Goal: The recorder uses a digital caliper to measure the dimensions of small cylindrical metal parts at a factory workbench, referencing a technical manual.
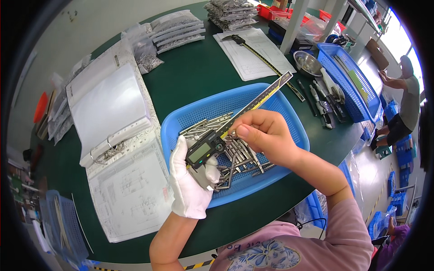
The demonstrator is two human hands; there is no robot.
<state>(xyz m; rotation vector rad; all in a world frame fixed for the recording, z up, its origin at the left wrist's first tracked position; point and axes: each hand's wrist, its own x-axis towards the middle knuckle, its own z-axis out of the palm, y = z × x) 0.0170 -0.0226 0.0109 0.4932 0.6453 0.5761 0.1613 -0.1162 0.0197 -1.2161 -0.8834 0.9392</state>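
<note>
My left hand [189, 183], in a white glove, is wrapped round a digital caliper [199, 154], its beam slanting up to the right over a blue perforated basket [293, 143]. My bare right hand [267, 137] is closed in a pinch beside the caliper's slide. A small shiny metal part [231, 134] shows at those fingertips; most of it is hidden. Below both hands, several slim metal pins [240, 156] lie loose in the basket, pointing different ways.
An open ring binder [108, 104] with drawings lies left. Bags of metal parts [178, 31] sit at the back. A second caliper [257, 56] rests on papers. A metal bowl [307, 63], hand tools [322, 101] and another blue basket [352, 81] stand right. A person [403, 99] stands farther right.
</note>
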